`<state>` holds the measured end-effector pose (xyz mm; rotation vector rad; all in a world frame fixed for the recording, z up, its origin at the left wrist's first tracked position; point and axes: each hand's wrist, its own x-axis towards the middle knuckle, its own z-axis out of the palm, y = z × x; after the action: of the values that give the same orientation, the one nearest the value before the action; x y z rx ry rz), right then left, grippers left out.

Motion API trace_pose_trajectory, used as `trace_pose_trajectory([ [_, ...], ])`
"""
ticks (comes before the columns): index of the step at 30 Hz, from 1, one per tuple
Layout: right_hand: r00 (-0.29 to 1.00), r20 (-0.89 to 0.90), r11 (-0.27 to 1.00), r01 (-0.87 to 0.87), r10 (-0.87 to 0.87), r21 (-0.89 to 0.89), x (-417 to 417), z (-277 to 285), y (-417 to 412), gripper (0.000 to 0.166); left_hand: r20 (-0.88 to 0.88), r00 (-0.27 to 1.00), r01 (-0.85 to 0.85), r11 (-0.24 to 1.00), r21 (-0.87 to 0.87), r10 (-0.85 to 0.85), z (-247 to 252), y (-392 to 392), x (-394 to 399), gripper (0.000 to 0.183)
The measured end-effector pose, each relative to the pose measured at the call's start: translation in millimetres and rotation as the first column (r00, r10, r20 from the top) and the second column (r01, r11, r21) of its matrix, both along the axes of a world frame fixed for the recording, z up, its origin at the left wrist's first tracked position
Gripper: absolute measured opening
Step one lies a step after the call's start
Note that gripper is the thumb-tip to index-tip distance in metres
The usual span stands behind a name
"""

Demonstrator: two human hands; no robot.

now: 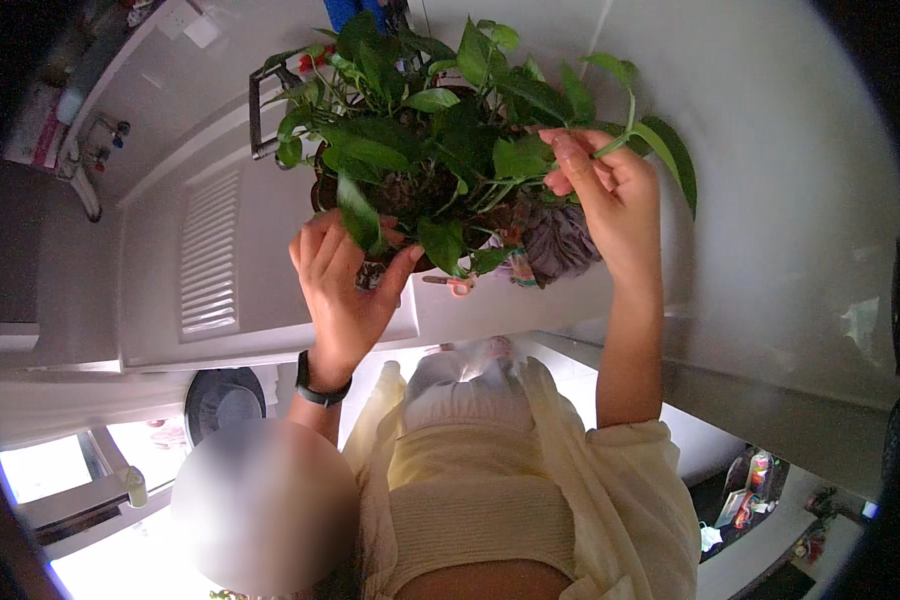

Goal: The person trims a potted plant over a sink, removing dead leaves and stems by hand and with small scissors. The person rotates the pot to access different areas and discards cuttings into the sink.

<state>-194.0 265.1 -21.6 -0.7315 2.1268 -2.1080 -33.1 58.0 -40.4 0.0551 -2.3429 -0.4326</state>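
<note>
A leafy pothos grows in a round brown flowerpot before me, its leaves covering much of the rim. My right hand pinches a trailing pothos stem at the plant's right side; the vine's tip bends up beyond my fingers and a big leaf hangs behind my wrist. At the pot's near left edge is my left hand, with a dark watch on the wrist. A leaf hides its fingertips, so what they grip is unclear. Small scissors with pinkish handles lie on the white ledge just below the pot.
A crumpled grey-purple cloth lies to the right of the pot. Left of it is a white ribbed washboard surface, with a metal frame handle behind. A pale wall rises close on the right. Wall taps sit far left.
</note>
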Motion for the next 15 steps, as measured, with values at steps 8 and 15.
trace_pose_trajectory([
  [8, 0.990, 0.052, 0.983, 0.136, -0.131, -0.122, 12, -26, 4, 0.018, 0.075, 0.976, 0.216, 0.963, -0.159, -0.207, 5, 13, -6, 0.042],
  [15, 0.980, -0.062, 0.982, 0.185, -0.188, -0.049, 20, -29, 6, 0.021, 0.085, 0.968, 0.251, 0.937, -0.244, -0.237, 9, 44, -28, 0.093],
])
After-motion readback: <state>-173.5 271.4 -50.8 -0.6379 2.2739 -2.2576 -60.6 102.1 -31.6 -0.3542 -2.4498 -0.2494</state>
